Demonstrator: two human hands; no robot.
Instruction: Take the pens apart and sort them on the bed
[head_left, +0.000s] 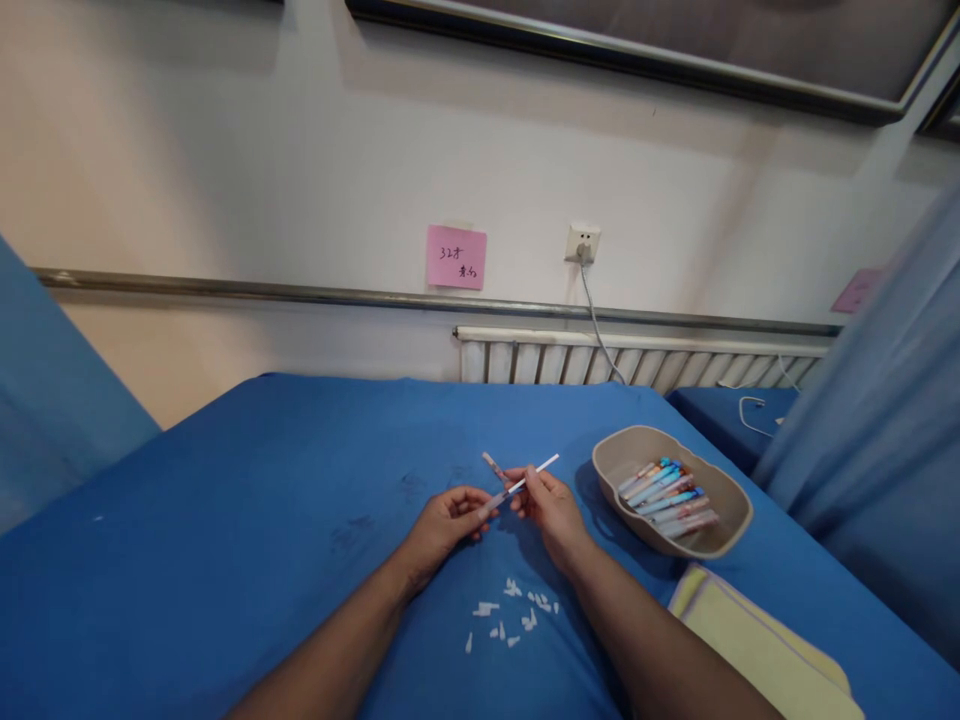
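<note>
Over the blue sheet, my two hands meet around slender marker parts. The fingers of my left hand (pixel 452 518) are closed on a translucent marker barrel (pixel 497 499). My right hand (pixel 553 508) pinches a thin white stick (pixel 545 463), whose lower end lines up with the barrel; whether it is inside cannot be made out. A second short tube with a pinkish end (pixel 491 463) sticks out beyond the fingers of my right hand, which partly hide it. Below the hands, several small white pointed pieces (pixel 529 620) lie scattered on the sheet.
On the right stands a beige basin (pixel 731 543) holding several translucent markers (pixel 667 495), some blue or orange. A folded yellow cloth (pixel 757 640) lies in front of it. Behind the blue-covered bed (pixel 262 480) are a radiator (pixel 540 360) and a plugged-in cord (pixel 592 305).
</note>
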